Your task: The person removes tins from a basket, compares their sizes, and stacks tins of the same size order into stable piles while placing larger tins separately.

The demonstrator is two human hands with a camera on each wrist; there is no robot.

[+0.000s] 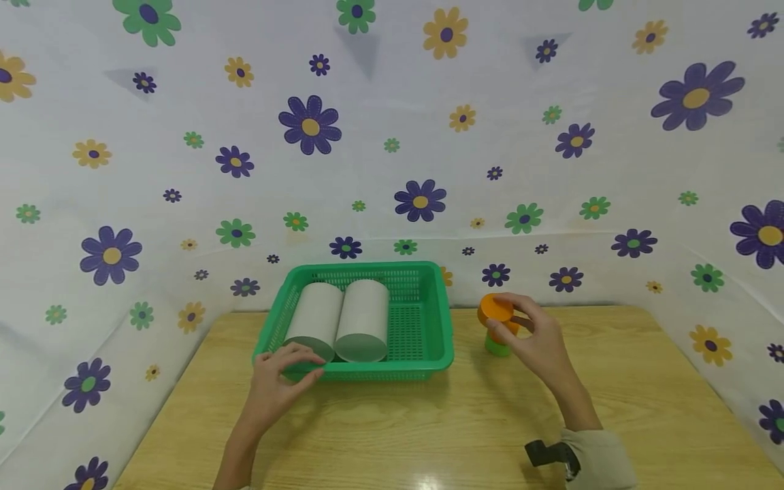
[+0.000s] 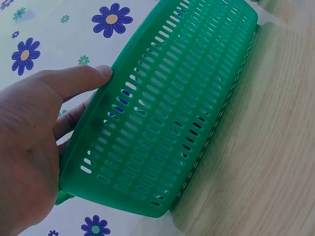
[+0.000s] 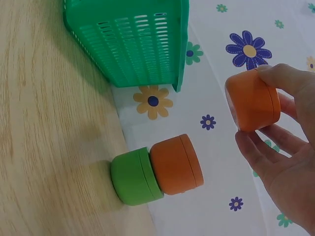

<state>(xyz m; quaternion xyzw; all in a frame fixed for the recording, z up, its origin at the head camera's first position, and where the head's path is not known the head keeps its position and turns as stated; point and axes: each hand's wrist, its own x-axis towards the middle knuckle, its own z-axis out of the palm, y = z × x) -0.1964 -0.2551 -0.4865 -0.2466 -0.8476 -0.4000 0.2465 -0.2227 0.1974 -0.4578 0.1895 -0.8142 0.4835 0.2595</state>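
My right hand holds an orange round container between thumb and fingers, in the air. Below and apart from it stands a stack of two: a second orange container on top of a green container, which rests on the table. At the front left of a green plastic basket, my left hand grips the rim, with thumb and fingers on either side of it. Two white cylinders lie side by side in the basket's left and middle part.
The wooden table runs under everything. A white cloth printed with flowers hangs behind and at both sides. The slotted basket floor shows at the right of the cylinders. The stack stands just right of the basket.
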